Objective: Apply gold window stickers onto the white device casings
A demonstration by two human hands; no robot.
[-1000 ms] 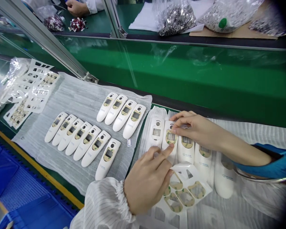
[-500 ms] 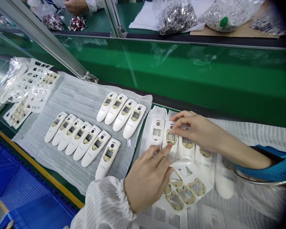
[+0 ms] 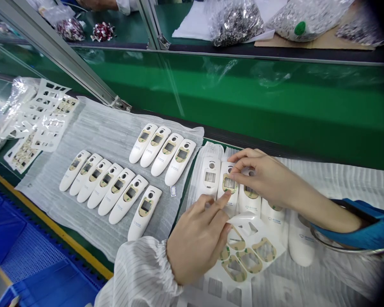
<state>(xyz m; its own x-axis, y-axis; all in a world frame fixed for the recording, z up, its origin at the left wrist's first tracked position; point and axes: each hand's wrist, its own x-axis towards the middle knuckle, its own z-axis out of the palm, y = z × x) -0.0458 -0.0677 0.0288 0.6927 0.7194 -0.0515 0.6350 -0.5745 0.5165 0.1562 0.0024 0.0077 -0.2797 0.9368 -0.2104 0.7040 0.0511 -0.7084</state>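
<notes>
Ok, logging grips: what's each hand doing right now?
Left hand: holding the sticker sheet, index fingertip on a casing.
Right hand: touching that casing; grip unclear.

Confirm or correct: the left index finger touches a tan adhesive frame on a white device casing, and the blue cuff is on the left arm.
Wrong arm: the head view shows the blue cuff on the right arm. The left index finger touches a tan adhesive frame on a white device casing.

Label sheet [image 3: 251,241] edged slightly upward, co-worker's hand [image 3: 97,3] higher, more cropped, blue wristband [image 3: 376,234] lower
</notes>
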